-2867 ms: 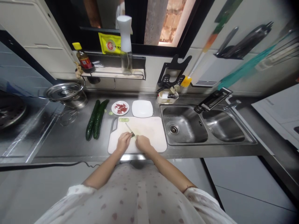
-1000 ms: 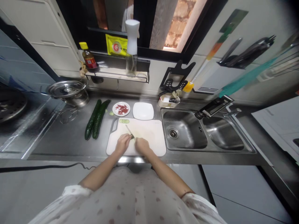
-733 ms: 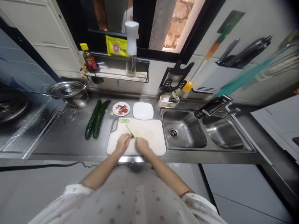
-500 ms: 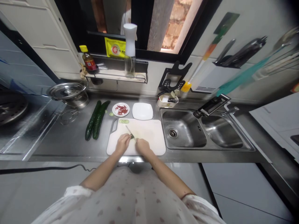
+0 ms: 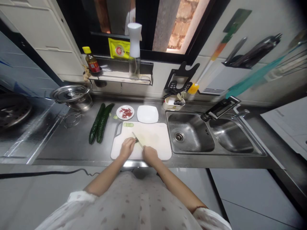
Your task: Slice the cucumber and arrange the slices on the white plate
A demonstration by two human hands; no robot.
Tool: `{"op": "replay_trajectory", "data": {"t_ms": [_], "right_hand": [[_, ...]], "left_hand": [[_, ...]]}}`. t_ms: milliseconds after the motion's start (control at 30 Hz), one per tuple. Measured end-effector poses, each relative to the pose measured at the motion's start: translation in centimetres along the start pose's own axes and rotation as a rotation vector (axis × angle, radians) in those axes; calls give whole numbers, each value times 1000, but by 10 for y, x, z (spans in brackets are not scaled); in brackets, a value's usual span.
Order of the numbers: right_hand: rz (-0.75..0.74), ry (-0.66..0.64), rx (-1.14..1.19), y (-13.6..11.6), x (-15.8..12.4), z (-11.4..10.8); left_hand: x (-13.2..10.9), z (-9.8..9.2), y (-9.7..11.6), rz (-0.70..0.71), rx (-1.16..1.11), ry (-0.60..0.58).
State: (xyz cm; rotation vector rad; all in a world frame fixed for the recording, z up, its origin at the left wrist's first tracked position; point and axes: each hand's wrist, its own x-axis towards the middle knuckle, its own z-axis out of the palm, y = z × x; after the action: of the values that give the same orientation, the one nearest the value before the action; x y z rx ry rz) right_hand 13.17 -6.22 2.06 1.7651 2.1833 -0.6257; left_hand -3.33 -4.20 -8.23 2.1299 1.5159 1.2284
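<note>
My right hand (image 5: 150, 154) is closed round the handle of a knife (image 5: 140, 143), its blade slanting up and left over the white cutting board (image 5: 161, 140). Just left of the blade, my left hand (image 5: 128, 147) pinches a small dark green piece of cucumber (image 5: 137, 140), mostly covered by the fingers. Pale green cucumber slices (image 5: 128, 124) lie overlapped in a row at the board's upper left. Beyond the board are a white plate of chopped reddish bits (image 5: 125, 112) and a white square plate (image 5: 147, 114).
Two whole cucumbers (image 5: 102, 123) lie left of the board, near a lidded steel pot (image 5: 80, 101). A double sink (image 5: 192, 148) with a black faucet (image 5: 216, 110) is on the right. Behind stands a rack (image 5: 120, 80) holding bottles.
The view has shifted slightly. My right hand and the knife have drawn a little to the right, away from my left hand, which keeps its pinch on the cucumber piece.
</note>
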Motion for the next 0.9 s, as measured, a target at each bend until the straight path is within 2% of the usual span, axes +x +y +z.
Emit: {"op": "replay_trajectory", "data": {"t_ms": [433,667,900], "right_hand": [[-20,2,89,-20,33,-20],[-23,21,103,-20,32,-20],[-14,23,59,-10,22,-11]], "left_hand": [[1,-4,4,1,5,-15],[1,-3,4,5,12,7],[1,-3,2,-1,5,-7]]}}
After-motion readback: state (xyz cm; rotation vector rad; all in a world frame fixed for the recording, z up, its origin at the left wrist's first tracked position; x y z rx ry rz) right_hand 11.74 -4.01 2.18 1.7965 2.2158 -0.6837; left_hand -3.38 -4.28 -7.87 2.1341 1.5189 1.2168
